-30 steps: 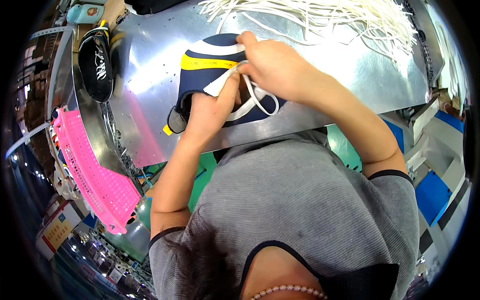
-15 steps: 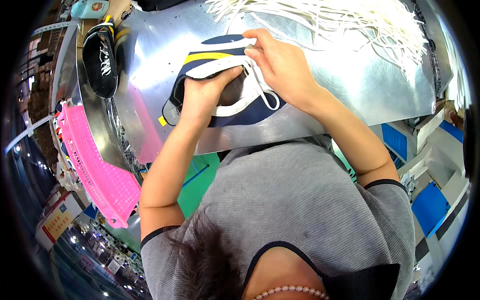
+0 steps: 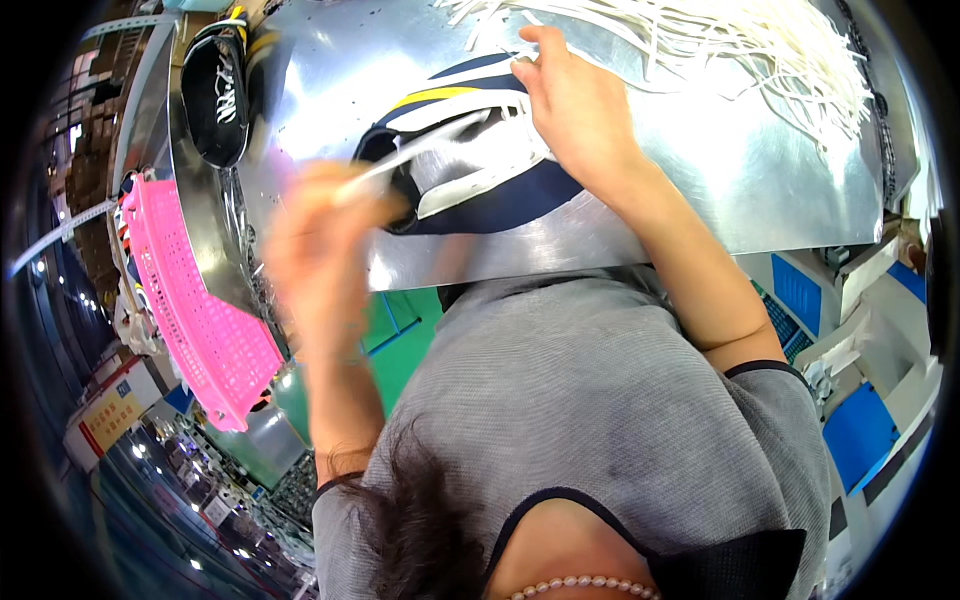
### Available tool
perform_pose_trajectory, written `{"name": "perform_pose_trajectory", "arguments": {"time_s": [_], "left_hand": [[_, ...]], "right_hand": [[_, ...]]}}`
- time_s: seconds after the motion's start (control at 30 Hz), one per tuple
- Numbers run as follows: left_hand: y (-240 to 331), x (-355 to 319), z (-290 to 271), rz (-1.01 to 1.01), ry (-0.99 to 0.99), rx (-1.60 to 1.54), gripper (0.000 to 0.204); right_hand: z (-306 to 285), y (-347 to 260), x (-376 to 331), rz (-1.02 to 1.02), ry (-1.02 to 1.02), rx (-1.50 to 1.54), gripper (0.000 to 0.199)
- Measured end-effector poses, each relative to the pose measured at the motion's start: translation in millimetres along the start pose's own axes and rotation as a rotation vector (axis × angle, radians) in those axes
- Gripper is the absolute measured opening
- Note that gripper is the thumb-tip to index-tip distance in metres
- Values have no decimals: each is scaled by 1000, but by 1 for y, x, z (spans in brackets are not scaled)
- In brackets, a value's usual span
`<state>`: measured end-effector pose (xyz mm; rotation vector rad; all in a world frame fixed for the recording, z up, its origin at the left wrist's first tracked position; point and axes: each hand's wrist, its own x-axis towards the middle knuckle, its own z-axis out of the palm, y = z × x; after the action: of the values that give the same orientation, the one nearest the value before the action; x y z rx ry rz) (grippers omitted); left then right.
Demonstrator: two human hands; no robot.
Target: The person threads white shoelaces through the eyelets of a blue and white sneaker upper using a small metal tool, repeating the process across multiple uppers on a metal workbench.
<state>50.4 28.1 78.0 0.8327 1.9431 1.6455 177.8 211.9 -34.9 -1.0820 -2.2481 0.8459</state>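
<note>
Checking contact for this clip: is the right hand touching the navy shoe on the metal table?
Touching. The head view shows the right hand pressed on the navy shoe, fingers overlapping its upper edge with no gap visible.

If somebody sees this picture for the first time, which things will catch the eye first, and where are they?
At the top centre, a navy, white and yellow shoe upper lies on a shiny metal table, with the right hand pressing on it. The blurred left hand pulls a white lace out to the left. A bright pink plastic basket hangs at the table's left edge, and a heap of white laces fills the top right.
</note>
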Motion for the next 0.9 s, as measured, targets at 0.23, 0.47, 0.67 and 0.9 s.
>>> {"name": "perform_pose_trajectory", "arguments": {"time_s": [0.23,0.47,0.67,0.9], "left_hand": [[-55,-7,60,499,-172,872,18],[-57,-4,58,324,-143,764,29],[-63,1,51,423,-211,875,25],[-74,1,52,427,-118,607,34]], "right_hand": [[-28,2,-6,27,19,561,20],[-49,-15,-67,-24,-221,541,20],[-35,-9,-77,-6,-298,474,18],[-34,-14,-65,29,-351,465,17]]}}
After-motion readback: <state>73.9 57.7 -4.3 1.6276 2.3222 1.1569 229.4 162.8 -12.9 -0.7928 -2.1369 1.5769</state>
